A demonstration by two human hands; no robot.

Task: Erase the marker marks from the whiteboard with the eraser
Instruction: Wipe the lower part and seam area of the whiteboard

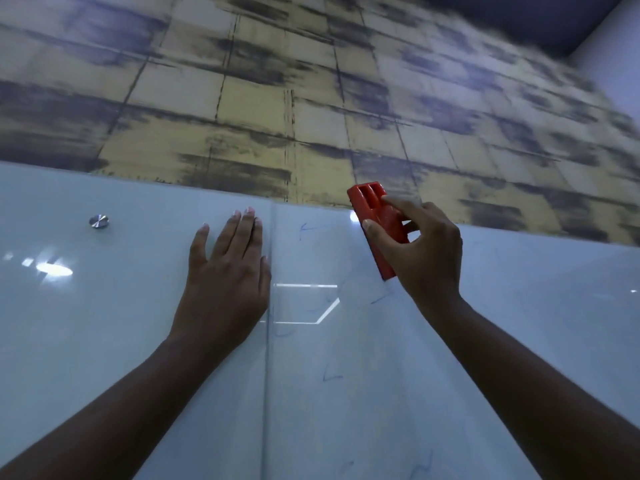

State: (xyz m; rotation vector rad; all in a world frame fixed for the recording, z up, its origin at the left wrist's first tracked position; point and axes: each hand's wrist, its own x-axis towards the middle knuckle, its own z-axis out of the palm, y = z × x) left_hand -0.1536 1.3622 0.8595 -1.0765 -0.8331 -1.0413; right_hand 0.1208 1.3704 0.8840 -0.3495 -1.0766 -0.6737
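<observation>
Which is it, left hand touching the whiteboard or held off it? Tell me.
Touching. In the head view the left hand lies flat against the whiteboard, fingers straight, with no gap visible beneath the palm or fingers.

A wall (263, 98) fills the upper half of the frame, covered in a pattern of pale yellow squares smeared with dark grey, brush-like streaks and thin dark grid lines. The pattern blurs toward the upper right. In the upper right corner a dark ceiling (512, 15) meets a plain pale side wall (616, 57) that runs down the right edge. Below the patterned wall, glossy pale panels span the lower half, and their surface mirrors the room's lighting: a bright oval glare (53, 270) at the left, a thin angular outline of light (311, 303) near the centre, and a small bright spot (353, 216) by the top edge. A round metal standoff (98, 221) sits at the left.
</observation>
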